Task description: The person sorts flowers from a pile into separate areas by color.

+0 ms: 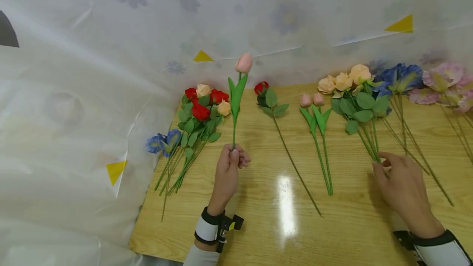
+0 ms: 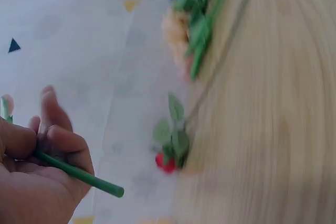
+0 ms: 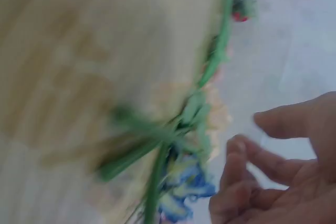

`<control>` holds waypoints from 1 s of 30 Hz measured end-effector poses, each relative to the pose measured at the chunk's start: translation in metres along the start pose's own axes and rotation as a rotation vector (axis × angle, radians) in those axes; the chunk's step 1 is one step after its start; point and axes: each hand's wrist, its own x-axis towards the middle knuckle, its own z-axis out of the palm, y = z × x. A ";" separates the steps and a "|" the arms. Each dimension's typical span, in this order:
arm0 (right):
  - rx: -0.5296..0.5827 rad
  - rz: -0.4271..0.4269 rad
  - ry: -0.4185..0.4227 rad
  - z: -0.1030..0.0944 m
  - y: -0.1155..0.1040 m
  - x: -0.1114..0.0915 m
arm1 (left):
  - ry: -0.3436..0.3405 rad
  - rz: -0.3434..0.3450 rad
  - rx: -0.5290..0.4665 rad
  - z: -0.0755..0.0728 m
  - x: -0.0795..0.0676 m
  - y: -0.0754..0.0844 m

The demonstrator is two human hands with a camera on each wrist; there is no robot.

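Observation:
My left hand (image 1: 227, 171) pinches the green stem of a pink artificial tulip (image 1: 244, 63) between thumb and fingers, holding it upright above the table. In the left wrist view the cut end of that tulip stem (image 2: 89, 178) sticks out past the palm. My right hand (image 1: 402, 184) is at the lower stems of the peach roses (image 1: 359, 74), which lie on the table. Seen from the right wrist, thumb (image 3: 283, 120) and fingers stand apart, with no stem between them. Two more pink tulips (image 1: 318, 99) lie between the hands.
On the wooden table (image 1: 258, 233), a single red rose (image 1: 261, 88) lies near the middle. Red and peach roses (image 1: 201, 111) with blue flowers (image 1: 162, 143) lie at the left. Blue irises (image 1: 400, 78) and pink flowers (image 1: 447, 77) are at the right. A whitish sheet (image 1: 221, 7) hangs behind.

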 end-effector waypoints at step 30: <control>0.678 -0.140 -0.182 0.043 -0.125 -0.014 | -0.321 -0.145 0.388 0.024 -0.001 -0.007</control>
